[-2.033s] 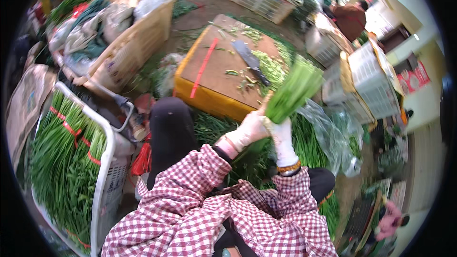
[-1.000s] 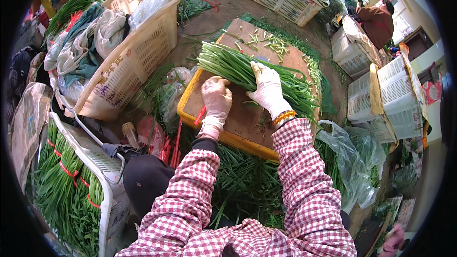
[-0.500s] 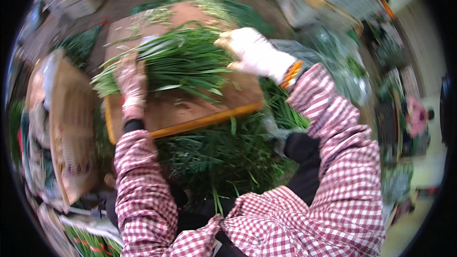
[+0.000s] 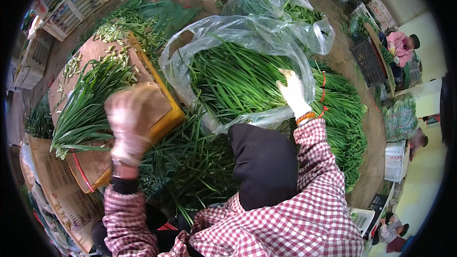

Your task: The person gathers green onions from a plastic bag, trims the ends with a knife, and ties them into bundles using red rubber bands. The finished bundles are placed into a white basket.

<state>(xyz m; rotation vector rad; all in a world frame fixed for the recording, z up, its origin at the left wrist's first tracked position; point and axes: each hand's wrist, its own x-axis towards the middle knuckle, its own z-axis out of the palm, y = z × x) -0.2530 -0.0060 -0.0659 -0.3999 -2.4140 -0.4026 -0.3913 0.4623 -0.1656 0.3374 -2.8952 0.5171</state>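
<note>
1. The left hand (image 4: 129, 119), blurred, is over the near right part of the chopping board (image 4: 97, 162); whether it grips anything, I cannot tell.
2. A loose green bunch (image 4: 85, 107) lies on the board, left of that hand.
3. The right hand (image 4: 293, 93) reaches, fingers extended, to the bagged greens (image 4: 238, 83); its grip is unclear.
4. Clear plastic bag (image 4: 190, 32) surrounds those greens, right of the board.

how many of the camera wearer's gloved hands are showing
2: the left hand, blurred, over the brown board beside loose greens; the right hand at the bagged greens in the open clear plastic bag. Neither is hidden.
</note>
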